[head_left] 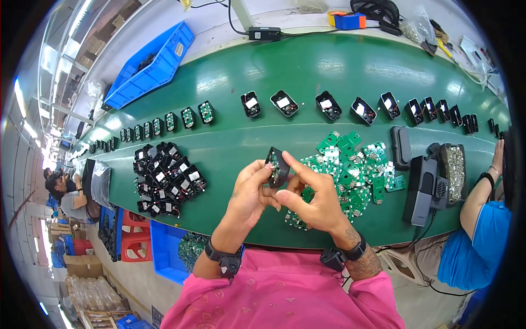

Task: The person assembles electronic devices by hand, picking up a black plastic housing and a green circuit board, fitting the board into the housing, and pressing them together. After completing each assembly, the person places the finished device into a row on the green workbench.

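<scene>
Between my two hands, raised over the green table, is a small black plastic housing (280, 169) with a green circuit board showing on its left side. My left hand (249, 189) grips it from the left, thumb on the board side. The fingertips of my right hand (313, 197) hold its right edge and underside. Just right of my hands lies a loose pile of green circuit boards (356, 175). To the left a heap of black housings (167, 178) with white parts and wires rests on the table.
Along the back runs a row of open black housings (285, 103); another row with green boards inside (188, 117) extends left. A blue crate (150, 66) stands back left. At right are a dark grey device (420, 189) and a tray of small metal parts (455, 174). Co-workers sit at both sides.
</scene>
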### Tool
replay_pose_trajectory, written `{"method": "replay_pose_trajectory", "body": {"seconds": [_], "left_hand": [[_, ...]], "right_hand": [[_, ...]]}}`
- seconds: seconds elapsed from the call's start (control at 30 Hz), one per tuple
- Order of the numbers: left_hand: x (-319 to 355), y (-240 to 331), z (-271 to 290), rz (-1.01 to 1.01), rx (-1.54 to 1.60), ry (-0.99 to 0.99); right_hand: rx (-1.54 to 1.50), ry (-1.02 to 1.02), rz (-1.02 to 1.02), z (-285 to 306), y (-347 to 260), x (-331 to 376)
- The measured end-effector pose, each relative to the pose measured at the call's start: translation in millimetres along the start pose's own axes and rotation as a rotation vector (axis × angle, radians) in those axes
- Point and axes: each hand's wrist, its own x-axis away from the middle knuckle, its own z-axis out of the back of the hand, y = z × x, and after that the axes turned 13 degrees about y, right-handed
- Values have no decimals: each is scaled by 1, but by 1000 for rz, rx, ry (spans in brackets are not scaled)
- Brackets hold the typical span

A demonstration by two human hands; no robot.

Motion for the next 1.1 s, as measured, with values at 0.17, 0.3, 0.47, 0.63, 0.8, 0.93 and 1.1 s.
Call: {"method": "replay_pose_trajectory", "body": {"seconds": [0.17,0.3,0.47,0.63,0.8,0.93,1.1], "left_hand": [[4,2,3,-32,-128,-81],[5,1,-3,-19,-141,-59],[-5,-4,1,66,-23,-58],[-18,7,0,-124,-13,115],[-96,47,55,-751,-724,516],[-165,79,94,-1121,-1168,669],[-196,87,88,-924,-1034,594]], "right_hand": [[67,91,8,-5,-2,1],[104,127,34,-5,-3,1],[122,157,52,-9,4,-2],[201,157,19,-8,4,-2],[309,154,122,-4,5,13],[495,106,230,-3,6,46],[843,142,298,7,8,95]]}}
